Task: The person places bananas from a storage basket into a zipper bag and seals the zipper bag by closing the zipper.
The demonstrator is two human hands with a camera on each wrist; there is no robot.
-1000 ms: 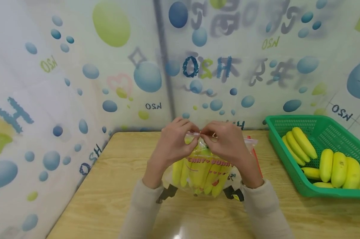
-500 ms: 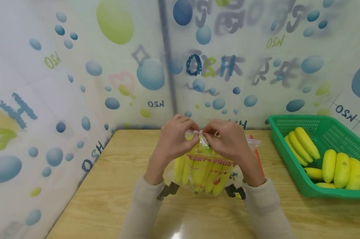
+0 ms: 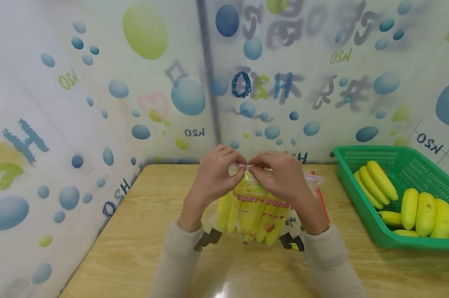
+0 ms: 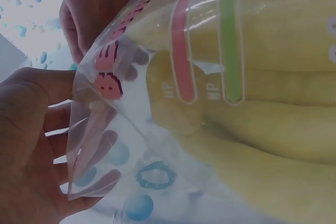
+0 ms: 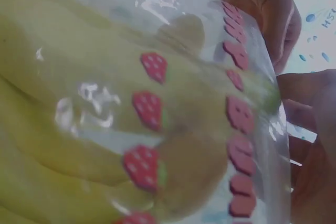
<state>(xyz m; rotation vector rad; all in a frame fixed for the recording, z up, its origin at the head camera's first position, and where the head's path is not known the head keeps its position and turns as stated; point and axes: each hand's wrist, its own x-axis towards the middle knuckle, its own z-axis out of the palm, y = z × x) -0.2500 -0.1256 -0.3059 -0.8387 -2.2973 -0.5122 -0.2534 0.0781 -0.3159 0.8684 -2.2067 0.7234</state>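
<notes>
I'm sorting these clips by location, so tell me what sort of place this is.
Probably a makeshift indoor work booth: bubble-print, curtain-like sheets with mirrored H2O lettering stand behind a wood-grain table bearing a green plastic basket of bananas.

lol the clear bag (image 3: 252, 213) says berry bunny in pink, hp by its stripes (image 4: 184, 45), and the wall sheet (image 3: 261, 85) has backwards h2o all over
</notes>
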